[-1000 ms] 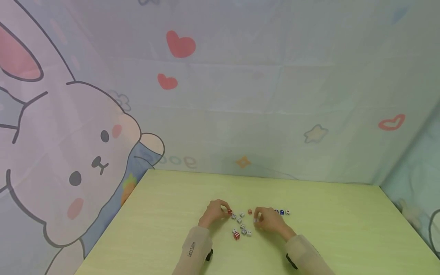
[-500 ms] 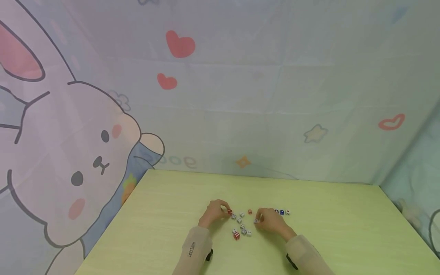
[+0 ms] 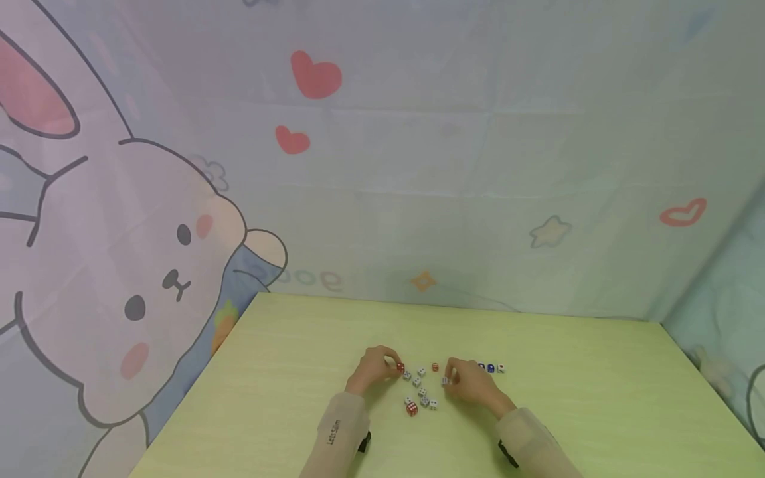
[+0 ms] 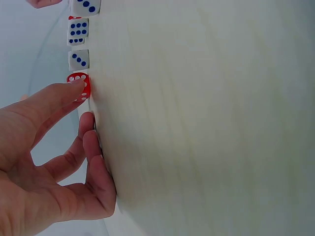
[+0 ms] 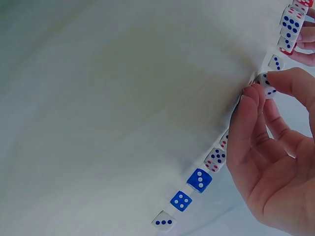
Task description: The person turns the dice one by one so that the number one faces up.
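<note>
While the left hand [image 3: 374, 366] pinches a red die [image 3: 401, 368], the right hand [image 3: 472, 382] a white die [image 3: 445, 381], other dice [image 3: 417, 382] lie between.

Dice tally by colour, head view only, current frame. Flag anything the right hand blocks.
White dice: 9
Red or orange-red dice: 3
Blue dice: 2
Total: 14
Not counted: white dice behind the right hand, seen only in the right wrist view.

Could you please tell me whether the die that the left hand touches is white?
No, the left hand is touching a red die with white pips.
</note>
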Demonstrator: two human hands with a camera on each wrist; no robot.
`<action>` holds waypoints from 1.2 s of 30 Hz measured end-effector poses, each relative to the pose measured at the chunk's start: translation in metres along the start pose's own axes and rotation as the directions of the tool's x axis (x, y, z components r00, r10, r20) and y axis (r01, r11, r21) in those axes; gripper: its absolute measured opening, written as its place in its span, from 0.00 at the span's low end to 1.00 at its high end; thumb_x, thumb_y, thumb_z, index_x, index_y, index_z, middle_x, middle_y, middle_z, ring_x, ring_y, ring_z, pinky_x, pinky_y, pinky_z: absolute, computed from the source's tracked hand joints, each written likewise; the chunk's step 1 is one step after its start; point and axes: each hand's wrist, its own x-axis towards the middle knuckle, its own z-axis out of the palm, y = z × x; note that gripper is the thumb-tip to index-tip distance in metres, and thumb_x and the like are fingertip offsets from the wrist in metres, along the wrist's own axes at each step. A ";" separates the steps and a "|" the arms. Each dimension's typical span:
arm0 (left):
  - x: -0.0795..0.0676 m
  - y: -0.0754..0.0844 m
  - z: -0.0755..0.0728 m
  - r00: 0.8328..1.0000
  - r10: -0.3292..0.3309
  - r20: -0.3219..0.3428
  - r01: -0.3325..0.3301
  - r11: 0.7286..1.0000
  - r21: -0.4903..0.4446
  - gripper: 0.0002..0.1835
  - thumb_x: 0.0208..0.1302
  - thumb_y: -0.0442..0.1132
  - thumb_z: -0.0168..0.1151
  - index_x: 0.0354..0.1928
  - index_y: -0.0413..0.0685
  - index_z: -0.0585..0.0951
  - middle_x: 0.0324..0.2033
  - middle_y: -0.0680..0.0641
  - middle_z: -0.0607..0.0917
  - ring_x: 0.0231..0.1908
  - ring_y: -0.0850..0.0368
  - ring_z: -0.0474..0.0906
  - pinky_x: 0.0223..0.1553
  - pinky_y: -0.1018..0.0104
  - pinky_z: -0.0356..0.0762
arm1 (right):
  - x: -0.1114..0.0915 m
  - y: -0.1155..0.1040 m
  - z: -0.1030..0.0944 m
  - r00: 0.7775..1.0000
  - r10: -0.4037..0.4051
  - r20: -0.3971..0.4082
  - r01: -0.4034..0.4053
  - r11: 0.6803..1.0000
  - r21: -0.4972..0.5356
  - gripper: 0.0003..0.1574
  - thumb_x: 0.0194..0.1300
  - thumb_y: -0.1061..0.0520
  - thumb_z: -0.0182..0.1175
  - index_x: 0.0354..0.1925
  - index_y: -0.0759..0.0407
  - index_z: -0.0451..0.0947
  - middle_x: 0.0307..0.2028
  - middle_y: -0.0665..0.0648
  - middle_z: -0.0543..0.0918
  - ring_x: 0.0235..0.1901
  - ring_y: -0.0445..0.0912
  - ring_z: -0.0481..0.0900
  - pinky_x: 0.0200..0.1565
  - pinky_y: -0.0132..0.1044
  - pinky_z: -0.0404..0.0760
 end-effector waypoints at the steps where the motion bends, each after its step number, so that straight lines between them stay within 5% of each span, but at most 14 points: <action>1: 0.000 0.000 0.000 1.000 0.000 0.000 0.000 1.000 0.000 0.07 0.48 0.32 0.66 0.32 0.41 0.82 0.36 0.39 0.82 0.24 0.59 0.74 0.23 0.70 0.69 | 0.000 0.000 0.000 1.000 -0.002 0.000 0.002 1.000 -0.002 0.09 0.51 0.59 0.63 0.30 0.55 0.71 0.22 0.51 0.76 0.19 0.41 0.69 0.21 0.32 0.67; 25: 0.008 0.000 0.002 1.000 -0.006 -0.017 0.006 0.999 0.033 0.08 0.48 0.34 0.67 0.32 0.42 0.82 0.38 0.40 0.81 0.29 0.54 0.76 0.28 0.64 0.72 | 0.008 0.000 -0.004 0.999 -0.036 0.017 0.037 0.998 -0.043 0.08 0.50 0.58 0.64 0.30 0.55 0.74 0.23 0.50 0.75 0.21 0.41 0.67 0.22 0.31 0.65; 36: 0.009 0.001 0.002 1.000 -0.003 -0.015 0.003 1.000 0.026 0.08 0.48 0.33 0.66 0.32 0.42 0.82 0.37 0.40 0.82 0.26 0.57 0.75 0.27 0.66 0.71 | 0.006 0.001 -0.005 0.999 -0.029 0.039 0.029 1.000 -0.003 0.07 0.53 0.58 0.61 0.30 0.56 0.71 0.17 0.50 0.72 0.14 0.40 0.66 0.16 0.30 0.63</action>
